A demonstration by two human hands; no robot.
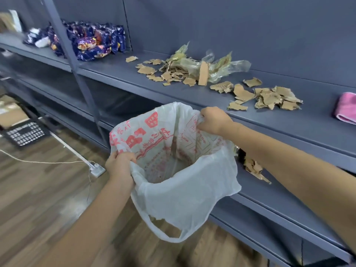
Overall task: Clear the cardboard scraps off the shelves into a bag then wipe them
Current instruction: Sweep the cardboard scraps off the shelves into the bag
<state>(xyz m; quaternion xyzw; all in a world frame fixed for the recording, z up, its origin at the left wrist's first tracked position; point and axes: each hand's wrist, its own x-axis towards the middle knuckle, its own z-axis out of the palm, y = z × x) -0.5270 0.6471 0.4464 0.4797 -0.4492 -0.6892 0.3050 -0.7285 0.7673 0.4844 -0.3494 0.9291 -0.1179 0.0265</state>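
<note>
We stand at a long blue-grey metal shelf unit (279,120) above a brown wood-plank floor (38,199). In front of its upper shelf we hold a white plastic carrier bag with red print (185,193), mouth spread wide. Our left hand (120,166) has its fingers clamped on the near rim; our right hand (213,120) pinches the far rim, just below the shelf edge. Torn brown cardboard scraps (265,96) lie scattered on the upper shelf, some mixed with crumpled clear plastic wrap (217,64); a few more scraps (254,169) sit on the shelf below. Purple snack packets (92,43) lie far left, a folded pink cloth (345,107) far right.
</note>
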